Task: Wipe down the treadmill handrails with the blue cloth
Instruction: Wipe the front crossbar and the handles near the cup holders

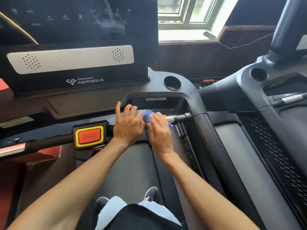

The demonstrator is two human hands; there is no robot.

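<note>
The right hand (158,128) presses the bunched blue cloth (147,117) around the front handrail (176,118), beside the left hand (128,124), which rests there loosely open and empty. Progress looks partial (my guess): the bar's chrome end by the upright and the left stretch past the red stop button (89,136) seem left to wipe.

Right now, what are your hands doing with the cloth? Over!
Right hand pressing blue cloth onto front handrail. Left hand resting open on bar beside it. Red stop button to the left, nothing blocking.
</note>
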